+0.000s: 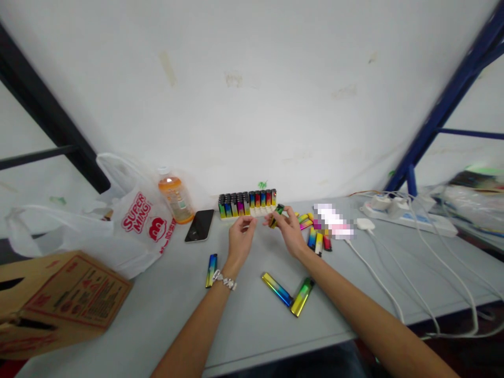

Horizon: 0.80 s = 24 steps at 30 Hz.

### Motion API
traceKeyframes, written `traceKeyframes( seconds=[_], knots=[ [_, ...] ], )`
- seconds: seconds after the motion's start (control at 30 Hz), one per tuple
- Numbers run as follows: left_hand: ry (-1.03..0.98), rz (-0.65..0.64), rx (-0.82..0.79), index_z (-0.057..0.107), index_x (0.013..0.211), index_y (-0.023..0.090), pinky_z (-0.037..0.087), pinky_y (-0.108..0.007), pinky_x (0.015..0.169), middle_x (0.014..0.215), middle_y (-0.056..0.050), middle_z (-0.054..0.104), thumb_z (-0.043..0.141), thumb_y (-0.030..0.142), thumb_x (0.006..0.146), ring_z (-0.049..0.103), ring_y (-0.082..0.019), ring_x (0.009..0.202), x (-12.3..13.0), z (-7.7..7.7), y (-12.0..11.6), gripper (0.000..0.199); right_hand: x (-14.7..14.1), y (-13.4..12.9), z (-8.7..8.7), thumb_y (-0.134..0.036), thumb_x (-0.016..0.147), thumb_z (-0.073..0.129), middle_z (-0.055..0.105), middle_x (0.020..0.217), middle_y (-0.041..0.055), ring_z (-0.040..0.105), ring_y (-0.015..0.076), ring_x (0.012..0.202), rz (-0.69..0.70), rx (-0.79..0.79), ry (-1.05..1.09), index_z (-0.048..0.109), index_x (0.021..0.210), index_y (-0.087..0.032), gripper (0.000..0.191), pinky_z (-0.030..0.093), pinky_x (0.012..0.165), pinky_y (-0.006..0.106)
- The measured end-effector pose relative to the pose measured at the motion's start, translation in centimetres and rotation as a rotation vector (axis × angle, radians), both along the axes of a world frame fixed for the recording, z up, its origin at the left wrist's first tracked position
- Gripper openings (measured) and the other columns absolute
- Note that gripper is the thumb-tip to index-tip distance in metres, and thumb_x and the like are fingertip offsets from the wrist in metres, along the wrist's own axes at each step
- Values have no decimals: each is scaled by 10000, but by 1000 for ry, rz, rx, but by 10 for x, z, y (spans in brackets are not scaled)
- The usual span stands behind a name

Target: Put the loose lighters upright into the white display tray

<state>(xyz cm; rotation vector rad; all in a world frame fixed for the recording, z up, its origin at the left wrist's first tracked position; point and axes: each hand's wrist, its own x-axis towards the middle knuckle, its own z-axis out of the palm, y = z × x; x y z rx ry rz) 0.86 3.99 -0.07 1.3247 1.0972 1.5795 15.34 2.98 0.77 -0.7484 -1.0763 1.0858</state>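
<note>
Green and yellow, with dark parts, a lighter (277,211) sits between the fingertips of the right hand (290,227), which grasps it above the table, just in front of a white tray (263,211). The left hand (241,237) is close by on the other side, its thumb and forefinger brought near each other; whether anything is pinched there I cannot tell. A chain-like bracelet (225,280) circles the left wrist.

Upright lighters (234,206) stand packed in several rows in the left part of the tray, their black tops facing up, while a single row (263,198) runs along the back of its right part. Just beyond the right hand lies a loose group of lighters (318,239), yellow, blue, red and pink among them. Nearer the table's front edge, a yellow and blue lighter (276,289) and a green and yellow one (302,297) meet in a V, and a blue and yellow-green lighter (211,270) lies beside the left wrist.

Farther left on the grey table (244,341) are a dark-screened phone (199,226), an orange-labelled bottle (176,197), a white plastic bag (136,223) with red print and a cardboard box (74,296). To the right, a blurred-out bright object (334,220) has a white cable (374,273) leading from it, near a white charger (365,224) and a power strip (417,218)
</note>
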Motion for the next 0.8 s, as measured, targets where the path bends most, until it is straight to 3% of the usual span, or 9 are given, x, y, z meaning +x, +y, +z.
traceKeyframes(
  seconds=[0.1, 0.23, 0.37, 0.5, 0.8],
  knots=[
    [75, 49, 3, 669, 788, 163, 483, -266, 696, 769, -38, 700, 693, 450, 764, 642, -159, 746, -5, 0, 1, 289, 0, -5, 0, -496, 757, 714, 528, 600, -86, 496, 119, 526, 56, -54, 25, 466, 930, -263, 381, 464, 566, 254],
    [138, 16, 26, 658, 766, 173, 477, -254, 661, 776, -41, 714, 654, 452, 796, 640, -151, 708, -3, 2, -2, 280, 1, -10, -4, -599, 807, 615, 340, 487, -106, 294, 87, 415, 47, -148, -86, 496, 783, -230, 388, 255, 401, 212],
    [220, -18, 66, 656, 752, 175, 471, -249, 642, 751, -37, 708, 627, 423, 825, 631, -144, 670, 1, 2, -6, 260, 1, -8, -10, -589, 851, 542, 336, 467, -68, 307, 94, 440, -117, -98, -291, 440, 579, -218, 472, 244, 441, 250],
    [286, -45, 82, 667, 761, 176, 466, -249, 637, 718, -27, 693, 619, 397, 838, 629, -148, 666, 1, 0, -7, 239, 1, -5, -13, -455, 852, 534, 384, 508, -50, 354, 112, 510, -275, -29, -418, 434, 566, -218, 385, 276, 495, 258],
    [330, -84, 74, 667, 756, 174, 470, -263, 645, 770, -37, 707, 624, 366, 820, 623, -150, 666, 4, -3, -6, 207, 1, -10, -18, -624, 858, 556, 353, 507, -61, 323, 106, 486, -142, -24, -320, 456, 626, -216, 479, 246, 471, 257]
  ],
)
